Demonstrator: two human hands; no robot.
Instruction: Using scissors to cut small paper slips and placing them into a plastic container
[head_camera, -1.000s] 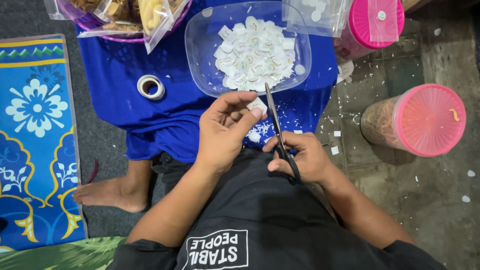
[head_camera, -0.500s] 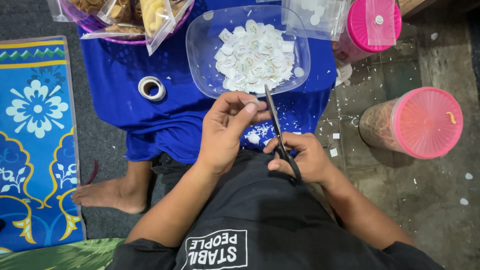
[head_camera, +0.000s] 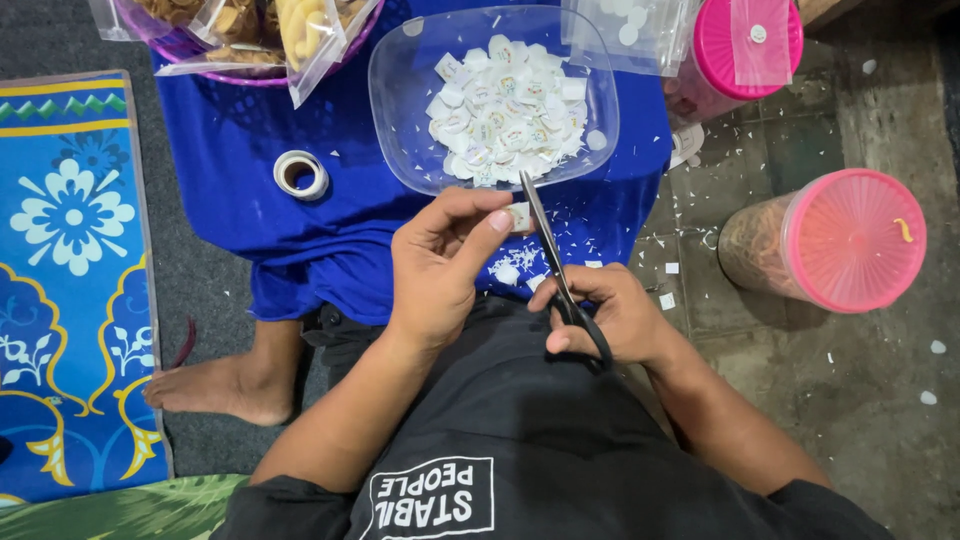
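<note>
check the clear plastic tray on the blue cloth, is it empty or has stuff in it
Not empty. The clear tray holds a heap of small white cut pieces in its middle; bare bottom shows around the heap.

The scissors (head_camera: 556, 262) have dark matt metal blades and black plastic handles, and the small sticker (head_camera: 519, 216) at the blades looks like glossy white paper. The tray (head_camera: 400, 120) is clear, smooth plastic — shiny at its rim — lying on soft matt blue cloth (head_camera: 240, 200). The jar lid (head_camera: 855, 238) is ribbed pink plastic, the floor (head_camera: 870, 400) rough, dull concrete.

Home floor: patterned mat (head_camera: 70, 270), snack jars (head_camera: 830, 240)
</note>
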